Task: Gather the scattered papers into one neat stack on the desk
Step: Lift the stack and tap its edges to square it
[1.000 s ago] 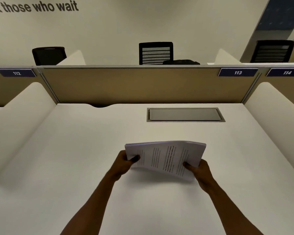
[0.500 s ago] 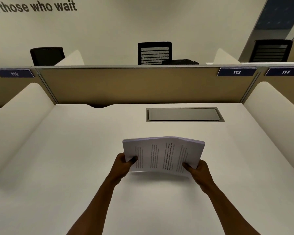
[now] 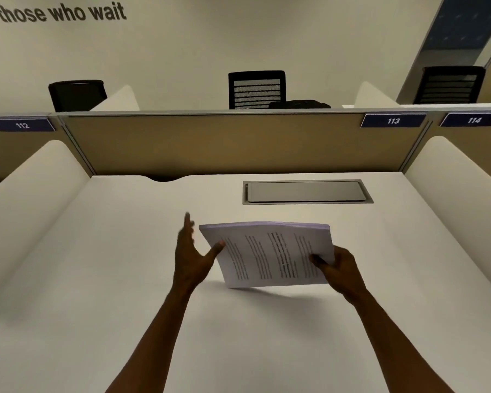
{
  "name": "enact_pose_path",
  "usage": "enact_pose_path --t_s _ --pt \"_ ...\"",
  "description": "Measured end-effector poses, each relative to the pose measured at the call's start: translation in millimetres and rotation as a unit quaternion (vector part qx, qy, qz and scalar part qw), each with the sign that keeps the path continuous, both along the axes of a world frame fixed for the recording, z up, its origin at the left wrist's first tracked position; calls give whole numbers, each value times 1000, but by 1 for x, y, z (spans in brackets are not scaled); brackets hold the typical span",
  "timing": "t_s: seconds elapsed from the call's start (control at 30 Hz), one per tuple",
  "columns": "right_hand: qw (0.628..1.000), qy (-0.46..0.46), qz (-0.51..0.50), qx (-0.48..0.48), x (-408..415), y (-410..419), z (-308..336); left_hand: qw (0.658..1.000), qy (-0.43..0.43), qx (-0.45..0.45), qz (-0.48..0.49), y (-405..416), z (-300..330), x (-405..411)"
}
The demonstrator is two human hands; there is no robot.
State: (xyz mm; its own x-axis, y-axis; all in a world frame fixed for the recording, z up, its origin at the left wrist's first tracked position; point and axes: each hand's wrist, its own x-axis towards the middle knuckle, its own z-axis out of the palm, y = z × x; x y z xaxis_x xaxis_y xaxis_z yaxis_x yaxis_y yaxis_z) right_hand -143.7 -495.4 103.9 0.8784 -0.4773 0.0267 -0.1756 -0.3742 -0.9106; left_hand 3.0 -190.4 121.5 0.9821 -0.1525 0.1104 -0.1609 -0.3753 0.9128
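A thick stack of printed papers (image 3: 270,253) is tilted upright in the middle of the white desk (image 3: 97,279), its lower edge on or just above the surface. My right hand (image 3: 339,272) grips the stack's lower right corner, thumb on the front page. My left hand (image 3: 190,253) is flat and open beside the stack's left edge, fingers pointing up, thumb tip touching the paper edge.
A grey cable hatch (image 3: 306,192) is set into the desk behind the stack. White curved dividers stand at the left (image 3: 31,199) and right (image 3: 459,177). A tan partition (image 3: 224,143) closes the back, with black chairs beyond it.
My left hand has let go of the stack's left corner and opened flat beside it. The stack now stands steeper, held by my right hand alone.
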Motion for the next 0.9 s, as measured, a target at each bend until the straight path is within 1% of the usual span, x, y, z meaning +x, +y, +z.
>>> enact_pose_path --t_s 0.03,0.1,0.17,0.2,0.23,0.27,0.33,0.37,0.5,0.57,0.6,0.63,0.67,0.7,0.73,0.8,0.83,0.9 --pt "1000 -3 9 -27 4 -2 12 998 -62 31 4 -1 15 4" --pt "997 -6 32 -76 9 -5 35 982 -150 98 -59 -9 47 9" --pt "989 -7 61 -136 12 -7 55 958 -197 150 -146 -25 73 9" --pt "984 -6 78 -159 13 -7 64 947 -212 161 -179 -33 83 9" --pt "979 -6 95 -180 13 -6 74 940 -215 163 -207 -39 91 8" --pt "973 -10 109 -201 14 -4 84 939 -201 157 -231 -43 96 8" --pt "964 -14 130 -230 17 1 104 946 -141 126 -265 -43 100 9" --pt "961 -18 144 -236 20 5 112 949 -121 110 -271 -41 100 9" --pt "953 -35 190 -232 23 3 139 965 -98 57 -238 -37 88 6" --pt "968 -55 158 -187 17 -14 141 970 -86 10 -226 -36 83 5" --pt "982 -69 122 -125 13 -23 138 974 -73 -21 -215 -34 81 5" --pt "991 -87 91 -34 10 -29 132 977 -55 -52 -201 -32 78 5" --pt "990 -99 80 56 7 -30 125 979 -35 -81 -186 -30 75 5" --pt "982 -101 97 125 6 -28 115 979 -16 -106 -174 -29 71 3" --pt "972 -93 133 171 5 -22 103 978 -1 -128 -166 -29 65 1" --pt "950 -83 200 226 5 -2 83 975 20 -155 -157 -31 56 -4" --pt "946 -92 198 240 6 8 77 974 27 -162 -156 -33 52 -7" --pt "952 -132 129 243 7 24 72 970 37 -178 -160 -38 45 -11"
